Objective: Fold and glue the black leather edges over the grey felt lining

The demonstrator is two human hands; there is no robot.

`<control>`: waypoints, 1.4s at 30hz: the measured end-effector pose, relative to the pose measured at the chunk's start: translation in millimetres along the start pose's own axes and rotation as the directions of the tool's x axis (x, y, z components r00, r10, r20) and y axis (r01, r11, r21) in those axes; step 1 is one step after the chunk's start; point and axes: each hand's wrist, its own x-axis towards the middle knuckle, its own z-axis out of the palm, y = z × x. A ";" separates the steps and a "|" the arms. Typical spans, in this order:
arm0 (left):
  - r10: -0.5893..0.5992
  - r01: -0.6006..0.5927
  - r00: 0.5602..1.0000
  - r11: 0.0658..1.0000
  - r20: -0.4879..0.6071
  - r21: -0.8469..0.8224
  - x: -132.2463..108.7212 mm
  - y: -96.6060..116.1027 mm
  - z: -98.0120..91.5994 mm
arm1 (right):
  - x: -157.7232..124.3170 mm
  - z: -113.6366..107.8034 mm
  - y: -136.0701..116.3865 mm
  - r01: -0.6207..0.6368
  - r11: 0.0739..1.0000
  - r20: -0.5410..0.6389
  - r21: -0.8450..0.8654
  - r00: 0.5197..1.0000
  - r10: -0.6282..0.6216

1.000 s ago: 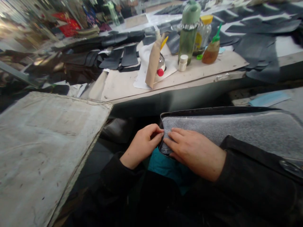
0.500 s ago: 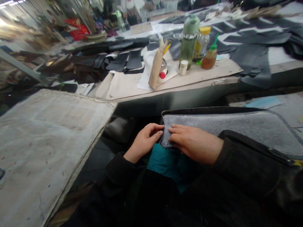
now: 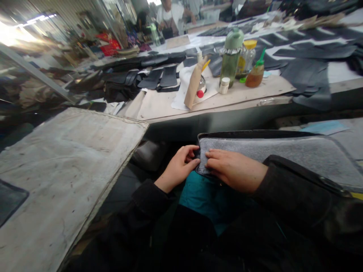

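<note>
A long grey felt-like panel [image 3: 286,149] with a dark raised edge lies across my lap and reaches to the right. At its left end, my left hand [image 3: 183,164] has thumb and fingers closed on the dark edge. My right hand [image 3: 236,170] rests palm down on the grey surface just beside it, fingers stretched toward that end. Teal cloth [image 3: 201,194] shows beneath the panel.
A worn board [image 3: 65,162] stands at the left, a dark-edged grey piece on it. On the table [image 3: 159,107] ahead are a green bottle [image 3: 229,62], an amber glue bottle [image 3: 254,77], a white small bottle [image 3: 224,86] and black pieces. A person [image 3: 170,19] is beyond.
The view has shifted, so the table things appear slightly lower and farther right. My left hand's fingers have curled a little at the panel's edge; my right hand stays flat on it.
</note>
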 end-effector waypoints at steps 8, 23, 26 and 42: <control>0.137 -0.120 0.989 0.967 -0.062 0.223 3.0 -3.0 5.7 | 1.5 0.7 0.0 0.019 1.000 -0.008 -0.021 1.000 -0.019; 0.038 -0.240 0.961 0.612 0.275 0.754 10.5 34.8 -3.6 | 1.0 3.9 -5.5 0.087 0.994 -0.094 -0.068 0.991 -0.093; 0.069 -0.262 0.960 0.567 0.272 0.781 11.9 37.2 -5.3 | -3.6 7.4 -5.8 -0.022 0.998 -0.120 0.052 0.992 0.028; 0.062 -0.138 0.989 0.709 0.134 0.692 19.0 35.5 -5.0 | -161.2 -34.7 47.8 -0.588 0.697 -0.474 0.411 0.515 0.714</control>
